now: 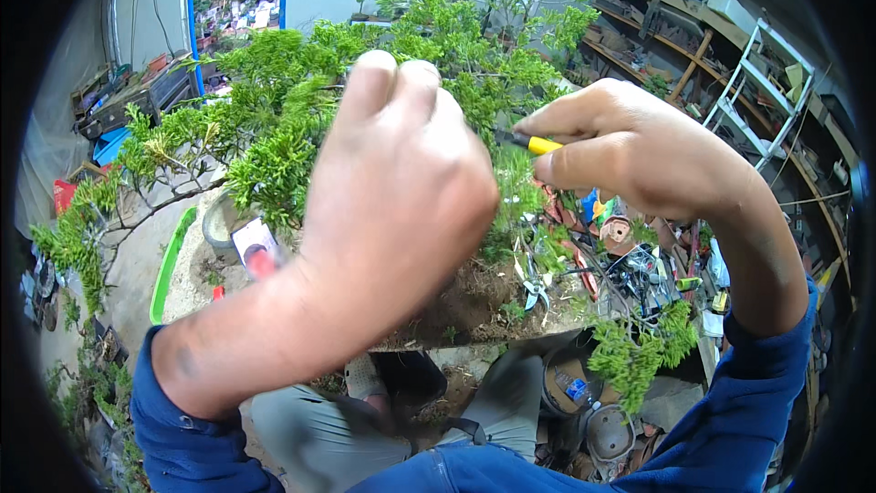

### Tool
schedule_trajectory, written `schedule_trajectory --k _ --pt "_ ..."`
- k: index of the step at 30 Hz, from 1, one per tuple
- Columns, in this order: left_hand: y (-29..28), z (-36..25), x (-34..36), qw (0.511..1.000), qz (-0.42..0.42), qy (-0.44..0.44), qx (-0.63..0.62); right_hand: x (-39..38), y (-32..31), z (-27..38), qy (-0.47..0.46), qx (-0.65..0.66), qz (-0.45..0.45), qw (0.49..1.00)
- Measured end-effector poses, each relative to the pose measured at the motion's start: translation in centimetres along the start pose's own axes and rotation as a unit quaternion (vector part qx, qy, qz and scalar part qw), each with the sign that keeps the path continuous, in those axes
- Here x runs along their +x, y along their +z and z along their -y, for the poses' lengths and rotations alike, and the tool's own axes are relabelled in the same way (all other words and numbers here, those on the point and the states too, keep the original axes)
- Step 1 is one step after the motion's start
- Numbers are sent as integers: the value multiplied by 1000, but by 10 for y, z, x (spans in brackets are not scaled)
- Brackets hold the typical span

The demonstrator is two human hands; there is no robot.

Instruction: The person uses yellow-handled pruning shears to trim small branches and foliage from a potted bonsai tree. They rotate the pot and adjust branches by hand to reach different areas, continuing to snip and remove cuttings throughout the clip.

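Note:
A juniper bonsai (274, 64) with bright green foliage spreads across the worktable in front of me. My left hand (401, 164), slightly blurred, is raised over its middle with the fingers closed among the foliage. What they pinch is hidden behind the hand. To the right, my right hand (630, 146) grips a slim tool with a yellow and black handle (543, 145) between thumb and fingers. The tool's black end points left into the greenery; its working tip is not clear. Brown soil (456, 306) lies below the hands.
Cutters (536, 292) and a red-handled tool (582, 272) lie on the cluttered right side. A bare branch with foliage (643, 347) hangs over the near right. A green-rimmed tray (173, 260) is on the left. Beyond stand a white ladder (762, 87) and loaded shelves (698, 59).

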State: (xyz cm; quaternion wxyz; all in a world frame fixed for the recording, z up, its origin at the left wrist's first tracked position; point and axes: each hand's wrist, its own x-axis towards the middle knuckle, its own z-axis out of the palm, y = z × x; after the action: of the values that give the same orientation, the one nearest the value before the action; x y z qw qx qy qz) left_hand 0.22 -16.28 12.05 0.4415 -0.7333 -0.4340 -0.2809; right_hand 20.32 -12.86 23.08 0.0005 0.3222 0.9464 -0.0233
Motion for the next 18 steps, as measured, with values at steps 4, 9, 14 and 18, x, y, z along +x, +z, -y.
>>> schedule_trajectory --k 4,9,14,18 --pt "-8 29 17 985 100 -33 -140 -18 10 -8 90 224 -74 968" --pt "-3 58 38 973 49 -39 -221 -53 27 -34 28 341 -191 920" --pt "-20 48 34 965 55 -27 -256 -95 82 -69 8 567 -288 772" --pt "-40 29 16 957 78 -4 -281 -92 185 -64 70 772 -213 595"
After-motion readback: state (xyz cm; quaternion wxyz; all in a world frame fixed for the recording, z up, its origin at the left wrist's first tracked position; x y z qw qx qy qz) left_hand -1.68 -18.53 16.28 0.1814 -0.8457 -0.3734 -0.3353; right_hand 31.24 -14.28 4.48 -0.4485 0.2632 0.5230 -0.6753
